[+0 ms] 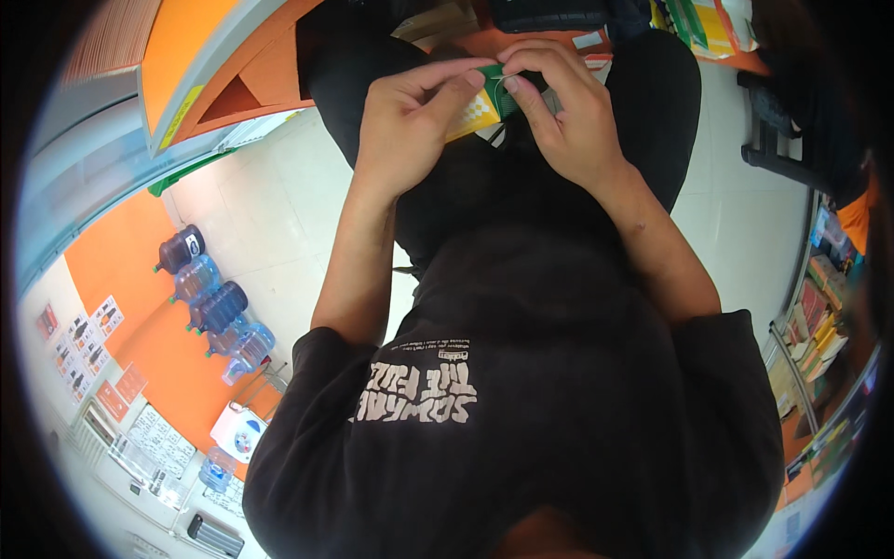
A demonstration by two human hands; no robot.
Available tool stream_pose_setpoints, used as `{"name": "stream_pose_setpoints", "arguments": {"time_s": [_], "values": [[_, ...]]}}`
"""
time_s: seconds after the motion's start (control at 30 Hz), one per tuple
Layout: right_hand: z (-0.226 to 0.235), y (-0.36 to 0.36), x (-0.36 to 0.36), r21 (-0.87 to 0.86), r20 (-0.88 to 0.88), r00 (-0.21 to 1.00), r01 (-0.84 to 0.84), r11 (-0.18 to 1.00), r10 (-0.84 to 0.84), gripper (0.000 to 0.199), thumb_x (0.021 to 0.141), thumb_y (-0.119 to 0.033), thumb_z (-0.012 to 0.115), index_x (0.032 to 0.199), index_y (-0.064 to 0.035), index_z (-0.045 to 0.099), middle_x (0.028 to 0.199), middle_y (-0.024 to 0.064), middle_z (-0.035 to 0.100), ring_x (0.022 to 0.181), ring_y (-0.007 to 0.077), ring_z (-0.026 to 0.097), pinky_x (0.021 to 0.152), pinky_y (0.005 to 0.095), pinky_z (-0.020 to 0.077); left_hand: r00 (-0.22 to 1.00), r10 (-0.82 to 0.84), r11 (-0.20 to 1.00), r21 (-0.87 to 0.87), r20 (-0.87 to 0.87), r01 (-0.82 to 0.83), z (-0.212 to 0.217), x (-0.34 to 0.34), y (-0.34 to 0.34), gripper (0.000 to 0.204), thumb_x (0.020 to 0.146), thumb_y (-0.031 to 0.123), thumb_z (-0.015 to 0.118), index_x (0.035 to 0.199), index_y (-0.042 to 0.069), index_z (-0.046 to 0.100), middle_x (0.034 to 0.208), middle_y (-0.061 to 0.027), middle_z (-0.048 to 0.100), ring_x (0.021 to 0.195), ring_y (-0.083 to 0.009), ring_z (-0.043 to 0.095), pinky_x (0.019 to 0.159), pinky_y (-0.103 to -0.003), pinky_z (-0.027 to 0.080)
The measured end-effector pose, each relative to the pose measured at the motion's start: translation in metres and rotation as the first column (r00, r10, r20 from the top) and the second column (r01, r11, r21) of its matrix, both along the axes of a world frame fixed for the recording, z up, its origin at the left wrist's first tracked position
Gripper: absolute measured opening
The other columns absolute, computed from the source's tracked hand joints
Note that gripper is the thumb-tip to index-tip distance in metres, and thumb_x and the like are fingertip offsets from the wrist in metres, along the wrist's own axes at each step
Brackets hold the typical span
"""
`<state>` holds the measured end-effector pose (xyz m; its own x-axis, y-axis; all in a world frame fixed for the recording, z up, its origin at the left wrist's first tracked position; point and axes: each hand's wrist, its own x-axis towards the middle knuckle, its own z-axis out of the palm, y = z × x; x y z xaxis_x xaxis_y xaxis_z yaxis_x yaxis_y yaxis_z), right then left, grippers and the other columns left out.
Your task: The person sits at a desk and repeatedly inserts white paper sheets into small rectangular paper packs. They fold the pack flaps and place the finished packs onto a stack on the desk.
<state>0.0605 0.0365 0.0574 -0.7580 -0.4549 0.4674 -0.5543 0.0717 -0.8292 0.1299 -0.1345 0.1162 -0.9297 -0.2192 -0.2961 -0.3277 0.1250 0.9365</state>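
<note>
Between my two hands, above my lap, is a small yellow-and-green package (479, 115) with a white checkered pattern. My left hand (406, 119) is closed on its yellow side, thumb on top and forefinger stretched along the upper edge. At the green end, my right hand (570, 114) pinches with thumb and forefinger. A thin pale curved line shows by the right thumb; whether it is a thread or a torn edge I cannot tell. Fingers hide much of the package, including its underside.
An orange shelf unit (216, 93) stands at the upper left. Several large water jugs (219, 307) line the orange wall at left. Green-and-yellow packages (698, 26) lie at the upper right, near a black stool frame (780, 166). Loaded shelves (815, 317) run along the right.
</note>
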Motion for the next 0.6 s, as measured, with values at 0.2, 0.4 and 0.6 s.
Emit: {"name": "stream_pose_setpoints", "arguments": {"time_s": [0.2, 0.4, 0.6], "values": [[-0.004, 0.007, -0.003, -0.03, 0.133, 0.99, -0.037, 0.999, 0.04, 0.013, 0.087, -0.007, 0.07, 0.1, -0.0044, 0.068, 0.097, 0.0098, 0.069, 0.085, 0.0278, 0.066, 0.076, 0.0352, 0.0511, 0.999, -0.018, 0.998, 0.058, 0.027, 0.016, 0.001, 0.002, 0.003, 0.026, 0.096, 0.015, 0.066, 0.114, -0.002, 0.073, 0.097, -0.0068, 0.074, 0.088, -0.0095, 0.067, 0.08, -0.024, 0.053], [0.013, 0.022, -0.013, 0.112, 0.367, 0.926, -0.143, 0.983, 0.093, 0.015, 0.089, -0.009, 0.068, 0.103, -0.0035, 0.068, 0.093, 0.0117, 0.07, 0.078, 0.0274, 0.068, 0.069, 0.0343, 0.051, 0.998, -0.034, 0.999, 0.039, 0.045, 0.032, -0.003, -0.006, 0.009, 0.024, 0.095, 0.015, 0.068, 0.112, -0.001, 0.074, 0.091, -0.0063, 0.074, 0.082, -0.007, 0.065, 0.073, -0.022, 0.053], [0.014, 0.031, -0.015, 0.088, 0.229, 0.972, -0.075, 0.993, 0.053, 0.012, 0.087, -0.009, 0.067, 0.098, -0.003, 0.067, 0.09, 0.0126, 0.069, 0.076, 0.0315, 0.066, 0.068, 0.0373, 0.0512, 0.998, -0.033, 0.998, 0.062, 0.055, 0.03, -0.002, -0.014, 0.016, 0.023, 0.096, 0.013, 0.067, 0.112, -0.002, 0.074, 0.091, -0.0071, 0.073, 0.081, -0.0072, 0.064, 0.073, -0.022, 0.052]]}}
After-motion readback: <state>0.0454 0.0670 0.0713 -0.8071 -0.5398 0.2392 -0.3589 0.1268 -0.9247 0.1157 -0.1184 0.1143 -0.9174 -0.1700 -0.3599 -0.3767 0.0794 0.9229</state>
